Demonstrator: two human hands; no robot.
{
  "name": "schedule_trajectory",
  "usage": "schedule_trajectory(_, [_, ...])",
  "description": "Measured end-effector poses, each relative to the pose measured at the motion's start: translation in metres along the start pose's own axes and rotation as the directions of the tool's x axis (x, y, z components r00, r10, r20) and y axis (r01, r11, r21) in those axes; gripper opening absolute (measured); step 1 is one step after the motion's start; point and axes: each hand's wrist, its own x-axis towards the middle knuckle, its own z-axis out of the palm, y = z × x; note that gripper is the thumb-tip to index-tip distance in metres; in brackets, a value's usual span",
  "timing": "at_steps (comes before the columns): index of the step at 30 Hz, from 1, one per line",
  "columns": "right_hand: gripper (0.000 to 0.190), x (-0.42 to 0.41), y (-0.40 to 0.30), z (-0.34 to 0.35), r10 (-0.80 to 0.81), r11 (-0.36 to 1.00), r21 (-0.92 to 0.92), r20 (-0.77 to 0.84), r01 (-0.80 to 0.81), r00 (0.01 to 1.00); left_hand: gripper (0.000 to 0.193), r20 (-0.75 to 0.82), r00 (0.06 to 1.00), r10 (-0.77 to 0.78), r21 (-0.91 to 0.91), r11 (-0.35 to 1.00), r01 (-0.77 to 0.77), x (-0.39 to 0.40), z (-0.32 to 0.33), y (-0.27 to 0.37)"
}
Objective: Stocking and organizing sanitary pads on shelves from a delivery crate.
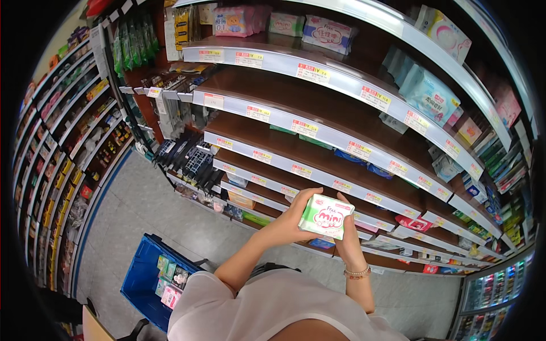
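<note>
Both of my hands hold one small white-and-green soft pack of sanitary pads [327, 217] in front of my chest, its printed face turned up towards me. My left hand [294, 217] grips its left side, with the thumb along the lower edge. On the right side, my right hand [350, 234] presses against the pack, a beaded bracelet on the wrist. Beyond the hands rise brown shelves [273, 85] with white price-label strips. On the upper shelf stand a similar green-and-white pack [286, 24], a purple-and-white pack [327, 35] and pink packs [232, 21].
A blue plastic crate [140, 277] holding several small packs [170, 294] stands at my lower left. Folded umbrellas [192, 162] hang at the shelf's left end. Another stocked shelf [55, 170] runs along the far left. A glass-front drinks cooler [495, 285] is at the lower right.
</note>
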Motion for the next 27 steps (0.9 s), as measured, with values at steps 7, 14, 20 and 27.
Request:
schedule_trajectory(7, [0.068, 0.003, -0.002, 0.003, 0.021, 0.999, 0.034, 0.029, -0.022, 0.999, 0.098, -0.011, 1.000, -0.028, 0.003, 1.000, 0.028, -0.002, -0.002, 0.002])
schedule_trajectory(14, [0.061, 0.002, 0.008, 0.002, 0.035, 0.999, 0.026, 0.022, -0.036, 0.999, 0.098, -0.011, 1.000, -0.022, 0.018, 1.000, 0.022, -0.009, -0.004, 0.003])
schedule_trajectory(20, [0.059, 0.003, 0.007, 0.007, 0.069, 0.996, 0.055, 0.055, -0.072, 0.996, 0.097, -0.029, 0.999, -0.019, 0.040, 0.999, 0.020, -0.012, -0.006, 0.003])
schedule_trajectory(27, [0.061, 0.003, 0.004, 0.012, 0.056, 0.998, 0.033, 0.070, -0.058, 0.996, 0.097, -0.048, 0.999, -0.020, 0.062, 0.998, 0.023, -0.016, -0.009, 0.010])
